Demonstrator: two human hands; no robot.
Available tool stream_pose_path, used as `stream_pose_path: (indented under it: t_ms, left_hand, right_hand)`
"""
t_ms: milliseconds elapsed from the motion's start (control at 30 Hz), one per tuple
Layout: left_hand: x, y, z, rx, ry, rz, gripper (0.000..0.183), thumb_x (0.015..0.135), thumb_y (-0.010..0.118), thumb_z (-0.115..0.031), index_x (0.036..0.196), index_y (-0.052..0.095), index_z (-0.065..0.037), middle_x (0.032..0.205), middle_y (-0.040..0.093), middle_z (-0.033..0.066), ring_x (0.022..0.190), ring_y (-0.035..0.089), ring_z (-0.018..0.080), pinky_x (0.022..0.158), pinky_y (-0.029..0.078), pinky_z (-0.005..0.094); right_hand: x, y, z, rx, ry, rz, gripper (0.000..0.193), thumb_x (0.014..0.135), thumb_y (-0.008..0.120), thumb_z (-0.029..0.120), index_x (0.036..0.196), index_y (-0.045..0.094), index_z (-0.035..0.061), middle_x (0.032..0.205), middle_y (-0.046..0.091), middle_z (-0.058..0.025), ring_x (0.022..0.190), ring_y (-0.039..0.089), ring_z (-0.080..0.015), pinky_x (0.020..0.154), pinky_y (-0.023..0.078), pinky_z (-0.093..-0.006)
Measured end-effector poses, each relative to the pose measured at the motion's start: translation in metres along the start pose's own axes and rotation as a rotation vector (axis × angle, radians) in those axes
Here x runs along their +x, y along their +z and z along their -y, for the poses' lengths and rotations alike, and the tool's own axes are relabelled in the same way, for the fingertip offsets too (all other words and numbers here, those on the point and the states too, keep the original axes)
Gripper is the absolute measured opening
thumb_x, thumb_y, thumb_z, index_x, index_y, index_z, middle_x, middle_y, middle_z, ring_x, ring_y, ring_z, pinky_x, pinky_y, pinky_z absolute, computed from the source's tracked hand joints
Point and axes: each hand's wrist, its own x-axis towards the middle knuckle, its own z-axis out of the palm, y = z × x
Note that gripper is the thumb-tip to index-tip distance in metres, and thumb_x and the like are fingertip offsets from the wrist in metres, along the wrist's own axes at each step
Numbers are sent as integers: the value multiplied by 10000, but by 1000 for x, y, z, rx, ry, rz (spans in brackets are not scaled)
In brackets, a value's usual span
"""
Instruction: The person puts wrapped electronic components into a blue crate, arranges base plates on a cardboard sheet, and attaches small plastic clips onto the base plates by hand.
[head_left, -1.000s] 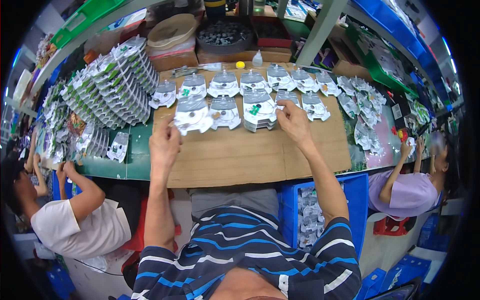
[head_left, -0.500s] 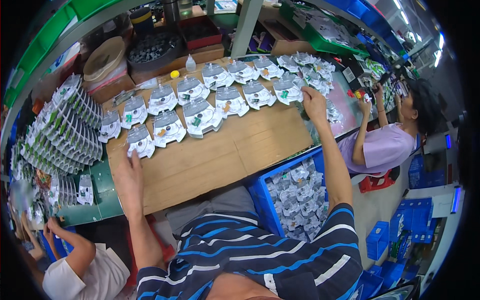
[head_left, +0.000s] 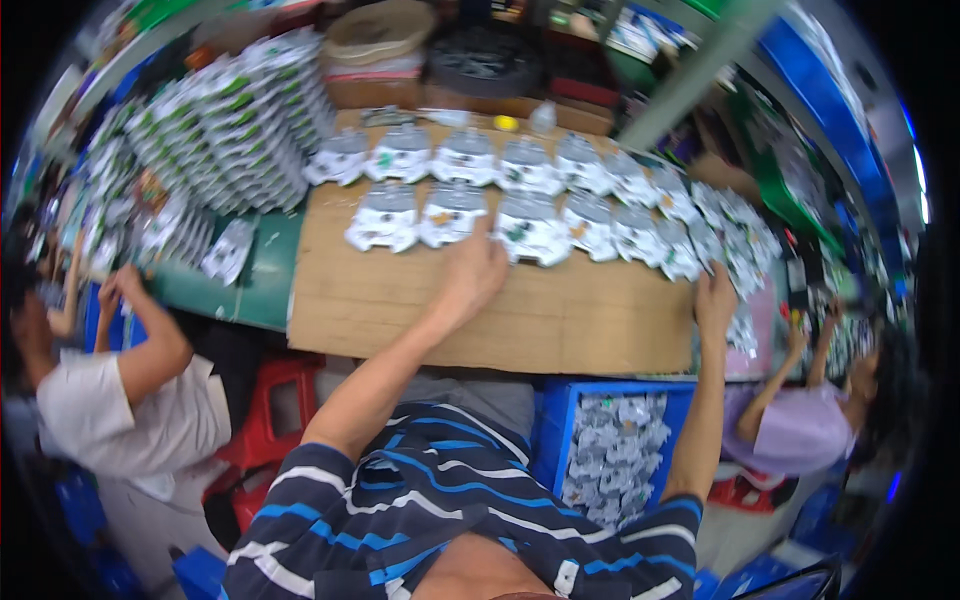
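Note:
White plastic parts with clear grey tops (head_left: 382,218) lie in two rows on a brown cardboard sheet (head_left: 480,310); some carry small green or orange pieces. My left hand (head_left: 472,275) reaches over the front row, fingertips at the gap between the second part (head_left: 452,218) and the third part (head_left: 530,235). Its fingers are smeared by motion. At the right end of that row, my right hand (head_left: 714,300) is closed, its fingers on the lower edge of a grey-and-white plastic part (head_left: 706,243) beside a heap of similar parts (head_left: 740,235).
Tall stacks of these parts (head_left: 225,120) stand at the left. A blue crate (head_left: 553,430) of bagged-looking parts sits below the table's front edge. A grey post (head_left: 690,85) slants up at the back. People work at left (head_left: 130,410) and right (head_left: 800,430).
The view has swung left. My left hand has moved right from the leftmost front part to the gap after the second. My right hand has gone from the last front part to the heap's edge.

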Motion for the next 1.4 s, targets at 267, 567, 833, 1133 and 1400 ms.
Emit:
stream_pose_path:
  t_ms: [267, 567, 833, 1133, 1400]
  left_hand:
    - [-44, -140, 2, 31, -60, -243, 372, 963, 524, -156, 1306, 576, -24, 725, 665, 194, 676, 685, 323, 655, 522, 449]
    - [-41, -246, 95, 404, -147, -380, 341, 893, 555, -145, 1198, 678, -52, 964, 692, 286, 926, 673, 455, 839, 528, 537]
    - [-65, -255, 110, 81, -120, -421, 317, 1010, 551, -200, 1251, 612, -3, 730, 687, 103, 577, 667, 174, 543, 534, 333]
    - [-74, -400, 278, 233, -209, -1214, 434, 971, 556, -133, 1352, 479, 60, 1154, 661, 196, 654, 693, 187, 529, 545, 307]
    - [-35, -430, 244, 53, -351, -1151, 510, 900, 499, -89, 1398, 497, 20, 1224, 661, 254, 1073, 672, 395, 963, 500, 449]
  right_hand:
    - [-73, 2, 92, 583, 95, 311, 261, 1035, 572, 211, 1166, 664, 5, 704, 616, -28, 554, 548, -81, 513, 438, -244]
    - [-95, 9, 178, 602, 39, 479, 229, 1025, 585, 185, 1150, 676, 16, 720, 625, -34, 575, 550, -78, 531, 449, -247]
    - [-97, -2, 278, 548, -140, 598, 222, 1005, 601, 149, 1137, 685, -9, 751, 646, -41, 600, 581, -81, 544, 455, -238]
    - [-108, 33, 539, 792, -832, 665, 240, 932, 693, 145, 1153, 698, 52, 1043, 695, -152, 878, 693, -273, 698, 563, -353]
    - [-150, 134, 679, 502, -1235, 322, 504, 807, 786, 355, 1162, 634, 32, 1173, 608, -162, 1109, 563, -329, 866, 439, -425]
